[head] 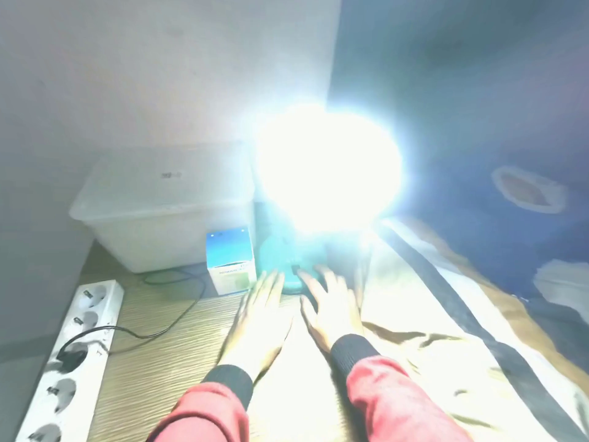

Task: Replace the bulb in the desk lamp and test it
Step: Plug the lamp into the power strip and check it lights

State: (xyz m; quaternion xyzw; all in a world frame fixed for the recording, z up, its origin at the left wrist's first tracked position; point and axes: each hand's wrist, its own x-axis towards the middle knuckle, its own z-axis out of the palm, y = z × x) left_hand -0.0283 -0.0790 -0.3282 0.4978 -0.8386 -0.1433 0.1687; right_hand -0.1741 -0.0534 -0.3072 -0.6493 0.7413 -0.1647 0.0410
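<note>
The desk lamp's bulb [328, 167] is lit, and its white glare hides the lamp head. Below the glare I make out the teal lamp base [291, 266] on the wooden floor. My left hand [258, 317] lies with straight fingers just left of the base. My right hand [331, 307] is spread beside it, its fingertips at the dark switch on the base. Both hands are blurred and hold nothing. A small blue and white bulb box [231, 261] stands left of the base.
A clear plastic storage bin [162, 205] sits by the wall at the back left. A white power strip [68, 355] lies at the left with a black plug and cable [140, 333] running to the lamp. Striped bedding [446, 330] fills the right.
</note>
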